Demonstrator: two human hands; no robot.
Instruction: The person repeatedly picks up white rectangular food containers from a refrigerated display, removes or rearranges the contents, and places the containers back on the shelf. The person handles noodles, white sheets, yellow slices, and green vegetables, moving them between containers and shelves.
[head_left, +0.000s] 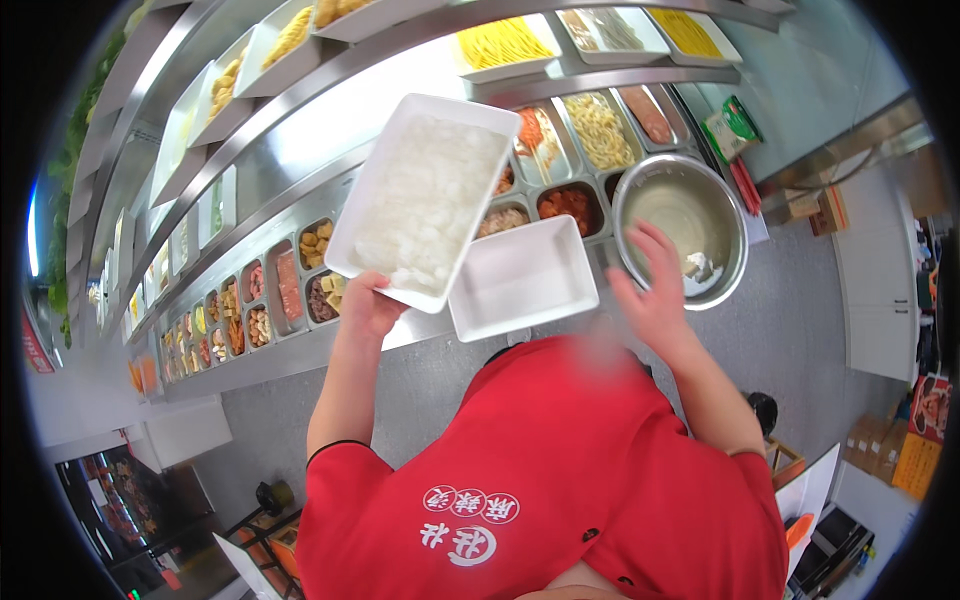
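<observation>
My left hand (373, 306) grips the near end of a white rectangular tray (353, 217). Translucent whitish food (431, 195), perhaps wet noodles, fills this tray, which is tilted above the counter. Below and to its right is a second white tray (525, 285), deeper and with nothing inside, partly covered by the first. My right hand (654, 296) holds nothing; its spread fingers are over the near-left rim of a large stainless steel bowl (739, 225). In the bowl are cloudy liquid and a small white lump (701, 268). Whether the fingers touch the rim, I cannot tell.
Steel pans of food line the counter, including noodles (598, 131), red sauced pieces (568, 208) and pink meat (288, 289). Overhead, a steel shelf (630, 77) carries white trays, one with yellow noodles (504, 43). A green packet (731, 129) lies beyond the bowl.
</observation>
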